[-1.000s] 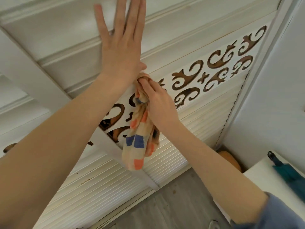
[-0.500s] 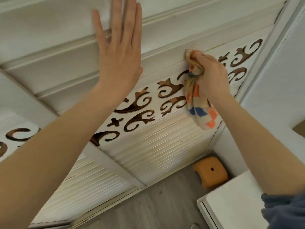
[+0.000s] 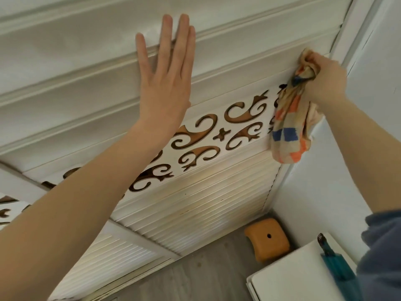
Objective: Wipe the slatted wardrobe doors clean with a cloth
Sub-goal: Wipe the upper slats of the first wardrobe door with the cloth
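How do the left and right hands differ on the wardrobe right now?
The left hand lies flat with straight fingers, holding nothing; the right hand grips the bunched cloth. The left hand rests above the scrollwork band; the right hand is at the right edge of the wardrobe. Both are raised against it.

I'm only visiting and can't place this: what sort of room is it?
Likely a bedroom at home: a white wardrobe door with slats and scroll cutouts, the right hand pressing a checked cloth to it, a grey wood-look floor and an orange stool.
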